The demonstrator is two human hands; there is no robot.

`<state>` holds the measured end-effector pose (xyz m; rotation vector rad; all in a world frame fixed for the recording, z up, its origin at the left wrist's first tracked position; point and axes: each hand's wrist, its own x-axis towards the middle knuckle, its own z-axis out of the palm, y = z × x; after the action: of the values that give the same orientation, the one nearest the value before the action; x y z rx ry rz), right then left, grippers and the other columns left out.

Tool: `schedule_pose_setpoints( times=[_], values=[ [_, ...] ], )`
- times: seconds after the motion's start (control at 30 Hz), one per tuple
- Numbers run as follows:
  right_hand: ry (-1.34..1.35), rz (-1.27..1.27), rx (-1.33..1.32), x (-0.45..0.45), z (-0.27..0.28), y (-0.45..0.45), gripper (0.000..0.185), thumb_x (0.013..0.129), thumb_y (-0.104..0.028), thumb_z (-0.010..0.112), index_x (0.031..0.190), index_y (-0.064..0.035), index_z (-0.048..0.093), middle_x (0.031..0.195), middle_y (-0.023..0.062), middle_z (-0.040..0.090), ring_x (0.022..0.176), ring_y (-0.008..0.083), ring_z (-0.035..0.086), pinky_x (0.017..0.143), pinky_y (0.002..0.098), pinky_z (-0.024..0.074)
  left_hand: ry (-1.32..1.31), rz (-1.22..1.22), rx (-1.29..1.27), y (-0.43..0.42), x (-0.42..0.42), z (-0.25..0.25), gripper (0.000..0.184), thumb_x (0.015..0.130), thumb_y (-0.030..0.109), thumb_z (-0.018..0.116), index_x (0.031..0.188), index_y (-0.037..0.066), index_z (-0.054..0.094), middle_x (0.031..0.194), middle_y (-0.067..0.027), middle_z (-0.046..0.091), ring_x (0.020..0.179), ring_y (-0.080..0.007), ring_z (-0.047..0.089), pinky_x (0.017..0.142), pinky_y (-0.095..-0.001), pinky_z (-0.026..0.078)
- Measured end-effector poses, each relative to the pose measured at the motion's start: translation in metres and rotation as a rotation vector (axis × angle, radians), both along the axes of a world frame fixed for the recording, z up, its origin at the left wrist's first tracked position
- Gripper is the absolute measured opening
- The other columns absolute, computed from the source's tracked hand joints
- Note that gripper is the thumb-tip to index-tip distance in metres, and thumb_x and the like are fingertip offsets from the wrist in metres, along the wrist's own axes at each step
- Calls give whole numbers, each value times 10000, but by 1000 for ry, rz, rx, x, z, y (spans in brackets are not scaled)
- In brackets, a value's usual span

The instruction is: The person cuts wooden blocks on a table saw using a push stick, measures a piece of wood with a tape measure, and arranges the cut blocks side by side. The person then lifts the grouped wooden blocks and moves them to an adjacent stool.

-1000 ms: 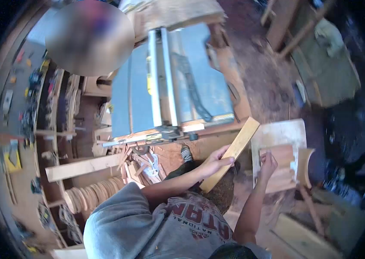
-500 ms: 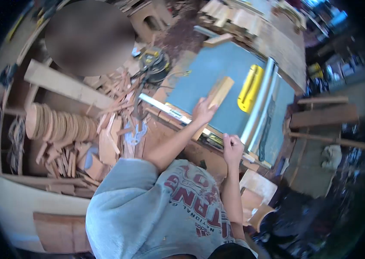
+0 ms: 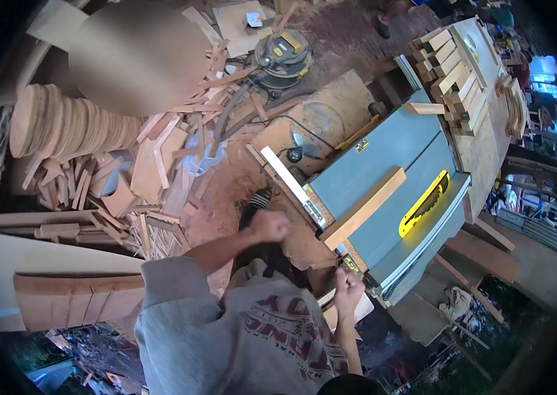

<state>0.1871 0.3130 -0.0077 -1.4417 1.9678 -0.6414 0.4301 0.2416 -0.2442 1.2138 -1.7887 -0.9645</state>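
My left hand (image 3: 270,226) is curled closed in front of the table saw, apart from it. Whatever may be inside its fingers is hidden. My right hand (image 3: 349,287) makes a fist just below the saw's front rail; its palm is hidden too. On the blue-grey table saw top (image 3: 351,178) lies a long wooden block (image 3: 370,205), untouched by either hand, with its near end over the front edge. To its right is the yellow insert plate (image 3: 417,217), with the toothed saw blade (image 3: 435,197) showing in its slot.
A metal fence (image 3: 430,237) runs along the saw's right side. Stacked wood blocks (image 3: 453,79) sit on a board behind it. A shop vacuum (image 3: 283,59) stands on the floor at the back. Scrap wood (image 3: 169,155) and a row of round wooden discs (image 3: 61,125) lie to the left.
My left hand has let go of the wooden block and drawn back toward my body; the block now rests on the saw table. The view has turned, and my right hand is lower.
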Motion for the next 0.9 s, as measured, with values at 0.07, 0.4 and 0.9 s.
schedule_pose_setpoints(
  times=[0.07,0.4,0.9],
  values=[
    [-77,-72,66,10,1,4,401,1024,-186,670,685,-1,565,670,39,585,648,127,513,618,318,415,-281,108,193,-45,20,-53,145,867,246,663,838,118,724,945,-124,680,918,-338,695,734,-489,555],
    [-134,-182,41,17,-3,-22,282,980,-72,700,723,9,618,805,97,684,710,156,606,656,304,477,-815,37,74,-207,-46,-156,691,747,400,809,1319,81,587,1190,-83,670,1112,-297,640,970,-465,476],
    [-380,389,-104,10,-7,-43,483,996,-293,661,1382,-9,603,1374,234,619,1281,407,594,1097,463,464,284,432,595,33,22,71,614,808,89,815,1347,20,531,1109,-73,634,948,-150,629,845,-314,539]
  ],
)
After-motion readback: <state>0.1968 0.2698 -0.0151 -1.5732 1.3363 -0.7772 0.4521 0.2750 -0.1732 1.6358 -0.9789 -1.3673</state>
